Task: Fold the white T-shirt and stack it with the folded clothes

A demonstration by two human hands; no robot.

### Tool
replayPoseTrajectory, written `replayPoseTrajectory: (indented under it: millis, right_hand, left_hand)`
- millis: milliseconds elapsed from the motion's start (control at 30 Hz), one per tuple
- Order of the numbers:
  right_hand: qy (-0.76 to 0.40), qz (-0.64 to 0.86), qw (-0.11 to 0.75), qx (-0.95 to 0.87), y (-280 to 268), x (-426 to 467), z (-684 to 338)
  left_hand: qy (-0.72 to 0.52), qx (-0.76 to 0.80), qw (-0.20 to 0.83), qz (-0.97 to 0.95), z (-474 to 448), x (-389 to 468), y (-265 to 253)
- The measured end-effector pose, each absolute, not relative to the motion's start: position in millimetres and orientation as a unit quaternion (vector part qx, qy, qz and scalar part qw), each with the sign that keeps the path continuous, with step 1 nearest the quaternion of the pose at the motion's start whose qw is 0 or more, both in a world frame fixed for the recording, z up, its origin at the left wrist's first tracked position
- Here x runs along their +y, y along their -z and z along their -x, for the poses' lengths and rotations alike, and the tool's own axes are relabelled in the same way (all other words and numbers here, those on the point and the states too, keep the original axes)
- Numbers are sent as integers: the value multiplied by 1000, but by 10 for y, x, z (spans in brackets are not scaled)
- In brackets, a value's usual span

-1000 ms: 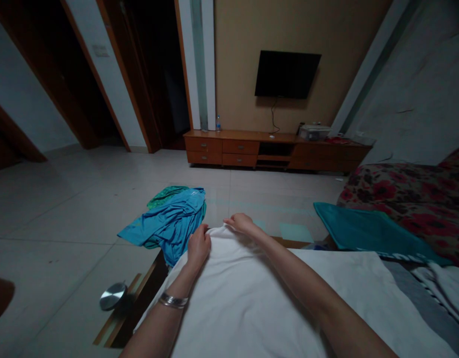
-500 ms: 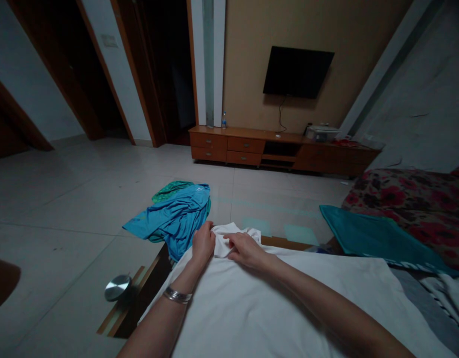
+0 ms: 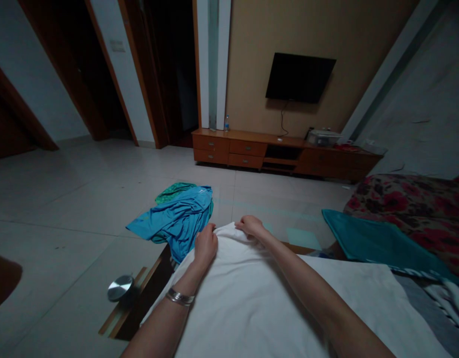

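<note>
as hands (image 3: 229, 236) pinch white cloth (image 3: 251, 298) edge.

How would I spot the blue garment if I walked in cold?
Start at the glass table under the white cloth. At its far left corner, beside the left hand, lies the blue garment, crumpled, brighter than the green piece beneath it.

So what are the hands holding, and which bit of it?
Both the left hand and the right hand grip the white cloth at its far edge, side by side.
</note>
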State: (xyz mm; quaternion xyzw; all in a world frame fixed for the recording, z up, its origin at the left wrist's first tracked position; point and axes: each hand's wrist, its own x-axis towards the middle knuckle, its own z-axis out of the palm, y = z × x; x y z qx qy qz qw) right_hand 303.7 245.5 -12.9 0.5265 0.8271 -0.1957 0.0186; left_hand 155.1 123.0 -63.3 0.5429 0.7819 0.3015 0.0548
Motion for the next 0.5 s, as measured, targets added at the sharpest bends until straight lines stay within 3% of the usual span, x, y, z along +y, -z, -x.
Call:
replayPoseTrajectory:
  millis: [300, 500]
  right_hand:
    - [214, -498, 14, 840, 224, 2425, -2705]
    - [274, -428, -89, 857, 169, 2637, -2718]
  left_hand:
    - [-287, 787, 52, -543, -1536, 1234, 650]
    - [-302, 789, 37, -534, -1546, 1205, 624]
